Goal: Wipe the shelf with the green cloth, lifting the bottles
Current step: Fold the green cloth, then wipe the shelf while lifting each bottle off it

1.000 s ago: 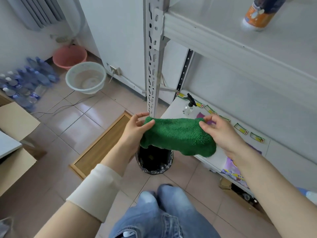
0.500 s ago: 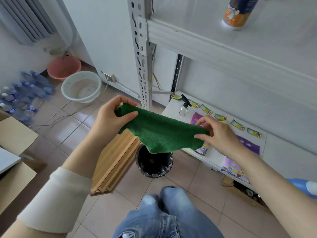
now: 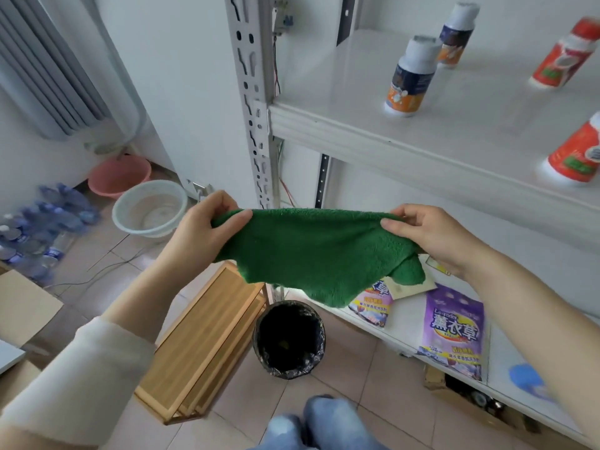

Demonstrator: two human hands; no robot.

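L hand [image 3: 207,222] & R hand [image 3: 422,235] pinch green cloth [image 3: 311,251] corners, spread flat to wipe; shelf [image 3: 373,138] front edge just above, bottles [image 3: 410,76] untouched

1. Plain deep-green terry cloth [image 3: 311,254].
2. Now a navy-and-orange plastic bottle [image 3: 410,79], white cap.
3. Next, a red plastic bottle [image 3: 561,53], white base, green patch.
4. Below, a purple plastic packet [image 3: 454,332], yellow lettering.
5. And the white metal shelf [image 3: 341,92].

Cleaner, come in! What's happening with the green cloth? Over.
Left hand and right hand pinch green cloth, stretched in air. Shelf not yet touched. Nearest bottle in the wiping path, three more nearby.
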